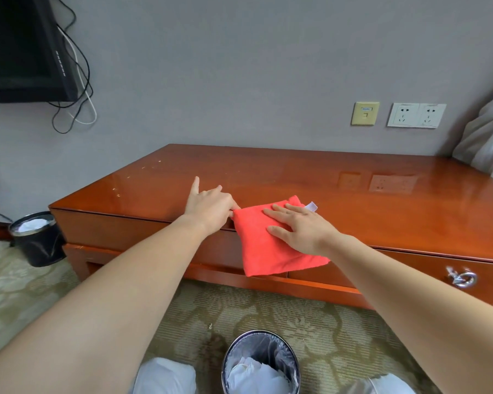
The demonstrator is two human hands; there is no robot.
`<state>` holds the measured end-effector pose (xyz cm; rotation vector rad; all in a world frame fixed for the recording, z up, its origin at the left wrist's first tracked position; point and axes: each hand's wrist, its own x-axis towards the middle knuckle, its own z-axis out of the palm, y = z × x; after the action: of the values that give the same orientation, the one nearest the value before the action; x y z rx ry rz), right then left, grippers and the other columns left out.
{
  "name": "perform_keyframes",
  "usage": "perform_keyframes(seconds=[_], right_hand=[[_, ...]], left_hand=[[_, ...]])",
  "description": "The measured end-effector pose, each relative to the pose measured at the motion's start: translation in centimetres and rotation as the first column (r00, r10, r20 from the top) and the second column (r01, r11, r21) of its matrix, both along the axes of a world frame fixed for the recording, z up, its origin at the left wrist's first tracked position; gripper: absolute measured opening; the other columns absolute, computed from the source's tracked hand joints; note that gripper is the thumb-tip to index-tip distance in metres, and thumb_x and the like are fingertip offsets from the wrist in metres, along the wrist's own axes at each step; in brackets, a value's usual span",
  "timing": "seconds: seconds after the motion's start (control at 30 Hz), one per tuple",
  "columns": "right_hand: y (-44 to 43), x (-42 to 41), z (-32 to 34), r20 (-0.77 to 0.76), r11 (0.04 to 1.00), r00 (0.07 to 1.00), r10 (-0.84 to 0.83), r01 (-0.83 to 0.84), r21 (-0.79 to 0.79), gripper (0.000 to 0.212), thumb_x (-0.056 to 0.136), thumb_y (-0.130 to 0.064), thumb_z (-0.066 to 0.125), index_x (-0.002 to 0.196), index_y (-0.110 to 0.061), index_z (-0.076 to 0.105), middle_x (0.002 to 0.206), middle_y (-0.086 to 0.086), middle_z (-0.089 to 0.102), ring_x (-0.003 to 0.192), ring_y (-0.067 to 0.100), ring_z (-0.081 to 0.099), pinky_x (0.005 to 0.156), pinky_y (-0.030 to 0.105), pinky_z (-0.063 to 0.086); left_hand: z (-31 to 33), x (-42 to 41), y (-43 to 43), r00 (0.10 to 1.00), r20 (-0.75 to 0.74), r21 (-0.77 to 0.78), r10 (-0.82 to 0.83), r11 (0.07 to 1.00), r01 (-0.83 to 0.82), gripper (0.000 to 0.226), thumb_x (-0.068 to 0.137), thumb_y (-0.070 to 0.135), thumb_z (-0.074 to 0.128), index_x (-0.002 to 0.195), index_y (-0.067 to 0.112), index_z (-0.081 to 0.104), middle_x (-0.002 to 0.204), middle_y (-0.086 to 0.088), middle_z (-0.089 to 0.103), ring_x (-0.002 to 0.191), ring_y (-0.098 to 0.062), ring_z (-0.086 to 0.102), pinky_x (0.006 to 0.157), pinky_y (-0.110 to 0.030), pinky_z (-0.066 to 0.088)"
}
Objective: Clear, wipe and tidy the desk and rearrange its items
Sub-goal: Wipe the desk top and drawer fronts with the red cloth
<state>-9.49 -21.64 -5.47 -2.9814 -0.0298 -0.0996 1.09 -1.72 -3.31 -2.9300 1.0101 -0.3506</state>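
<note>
A folded red cloth [264,251] with a white tag lies at the front edge of the glossy wooden desk [339,191] and hangs over it. My right hand [299,227] lies flat on the cloth with straight fingers. My left hand [209,204] pinches the cloth's upper left corner, its index finger pointing away over the desk. Small pale crumbs [131,180] are scattered on the desk's left part.
A lined bin with white paper [261,365] stands on the carpet between my knees. A second black bin [37,237] is left of the desk. A drawer handle [461,277] shows at right. Wall sockets [416,115], a mounted screen [20,49] with cables, white bedding [487,140] far right.
</note>
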Motion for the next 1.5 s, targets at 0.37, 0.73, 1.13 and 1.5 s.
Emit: perform_keyframes(seconds=[0.37,0.73,1.13,1.5], right_hand=[[1.1,2.2,-0.3,-0.046,0.994,0.994,-0.103,0.104,0.025,0.053,0.105,-0.048,0.017,0.156,-0.034,0.014,0.164,-0.007,0.010,0.151,0.020,0.004,0.123,0.042,0.005],[-0.2,5.1,-0.5,-0.091,0.985,0.984,-0.152,0.159,0.070,0.053,0.106,-0.043,0.016,0.157,-0.029,0.011,0.164,-0.004,0.005,0.151,0.020,0.000,0.123,0.042,0.003],[-5.1,13.8,-0.5,-0.068,0.973,0.975,-0.211,0.217,0.078,0.054,0.105,-0.044,0.014,0.157,-0.031,0.011,0.164,-0.005,0.004,0.151,0.020,0.000,0.123,0.042,0.002],[-16.0,29.7,-0.3,-0.045,0.963,0.966,-0.255,0.258,0.083,0.053,0.105,-0.043,0.015,0.156,-0.032,0.011,0.164,-0.006,0.006,0.151,0.017,0.001,0.123,0.039,0.002]], left_hand=[[1.1,-2.4,-1.0,0.948,-0.311,-0.076,-0.064,0.996,0.042,0.048,0.102,0.045,0.037,0.148,0.035,0.041,0.156,0.001,0.040,0.142,-0.030,0.037,0.115,-0.046,0.033],[-0.4,-0.3,-3.5,0.856,-0.511,0.036,-0.076,0.993,0.110,0.062,0.107,0.039,0.018,0.157,0.018,-0.011,0.164,0.005,-0.018,0.150,-0.010,-0.016,0.121,-0.044,-0.012],[-0.7,9.6,-8.5,0.853,-0.496,-0.019,-0.161,0.985,0.174,0.059,0.107,0.038,0.016,0.158,0.021,-0.008,0.164,0.007,-0.015,0.149,-0.007,-0.015,0.122,-0.043,-0.011],[-0.3,26.3,-19.6,0.848,-0.496,-0.027,-0.185,0.980,0.198,0.058,0.107,0.039,0.017,0.158,0.025,-0.007,0.164,0.011,-0.013,0.149,-0.004,-0.015,0.120,-0.046,-0.016]])
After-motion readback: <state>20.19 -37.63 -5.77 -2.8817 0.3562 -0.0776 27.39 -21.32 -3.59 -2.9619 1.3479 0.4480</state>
